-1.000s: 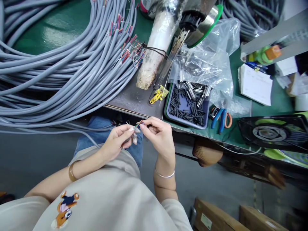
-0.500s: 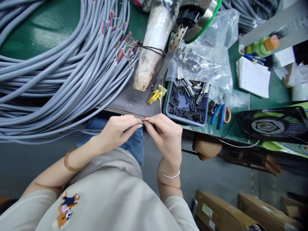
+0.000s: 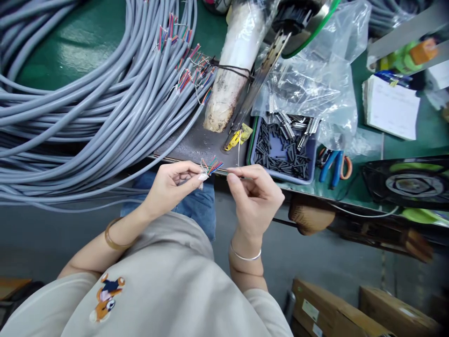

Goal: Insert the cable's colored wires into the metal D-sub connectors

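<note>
My left hand (image 3: 177, 185) is closed in a pinch at the end of a multi-core cable. Its thin coloured wires (image 3: 214, 166), red, blue, green and white, fan out past the fingertips. To the right of them, a small gap away, my right hand (image 3: 257, 192) has thumb and forefinger pressed together. Whatever lies between those fingertips is too small to make out. A thin pale strand (image 3: 239, 150) runs down close to the right fingers; I cannot tell whether they touch it. Both hands are at the table's front edge, above my lap.
Grey cables (image 3: 115, 107) with stripped ends lie coiled at left. A white wrapped, scorched-tipped object (image 3: 228, 84) and a soldering iron (image 3: 257, 82) point toward me. Right of them are a blue tray (image 3: 311, 175) of black sleeves and metal connectors, blue-handled cutters (image 3: 331, 166) and a fan (image 3: 403, 182).
The hands were together at the fingertips and are now apart, the right one moved rightward. The coloured wires, mostly hidden before, now show spread out. The view has shifted slightly.
</note>
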{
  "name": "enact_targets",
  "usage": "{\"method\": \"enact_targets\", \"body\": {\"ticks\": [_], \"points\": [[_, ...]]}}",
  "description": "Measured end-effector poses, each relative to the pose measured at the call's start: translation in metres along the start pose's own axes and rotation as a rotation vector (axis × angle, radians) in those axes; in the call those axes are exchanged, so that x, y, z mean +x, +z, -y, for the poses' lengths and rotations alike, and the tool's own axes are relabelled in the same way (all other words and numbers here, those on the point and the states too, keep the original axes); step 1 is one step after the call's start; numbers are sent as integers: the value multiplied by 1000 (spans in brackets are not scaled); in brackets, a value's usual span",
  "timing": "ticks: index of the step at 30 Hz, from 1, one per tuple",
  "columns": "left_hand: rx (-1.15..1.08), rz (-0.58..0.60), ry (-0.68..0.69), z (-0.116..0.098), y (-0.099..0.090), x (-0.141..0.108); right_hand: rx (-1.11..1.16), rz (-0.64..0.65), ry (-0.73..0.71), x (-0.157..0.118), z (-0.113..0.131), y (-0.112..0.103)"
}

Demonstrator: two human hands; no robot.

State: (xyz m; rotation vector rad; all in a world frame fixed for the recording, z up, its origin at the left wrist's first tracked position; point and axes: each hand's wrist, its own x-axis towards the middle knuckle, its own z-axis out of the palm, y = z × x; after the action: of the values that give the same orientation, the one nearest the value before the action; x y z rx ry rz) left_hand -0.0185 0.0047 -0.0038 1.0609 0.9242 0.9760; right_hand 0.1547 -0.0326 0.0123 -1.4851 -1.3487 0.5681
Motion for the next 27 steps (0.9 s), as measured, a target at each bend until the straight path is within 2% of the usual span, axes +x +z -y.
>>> {"method": "enact_targets", "body": {"ticks": [5,7,19,23,27], "points": [[-35,2,-16,2,3,2,17,233,69,3,3,-2],[-35,13,-7,2,4,2,46,288,99,5,1,-2],[50,91,14,-1,4,2,133,434,187,17,-5,-12],[128,103,64,0,3,2,93,415,147,19,-4,-15],[257,119,169,1,3,1,7,403,26,19,-2,-16]]}}
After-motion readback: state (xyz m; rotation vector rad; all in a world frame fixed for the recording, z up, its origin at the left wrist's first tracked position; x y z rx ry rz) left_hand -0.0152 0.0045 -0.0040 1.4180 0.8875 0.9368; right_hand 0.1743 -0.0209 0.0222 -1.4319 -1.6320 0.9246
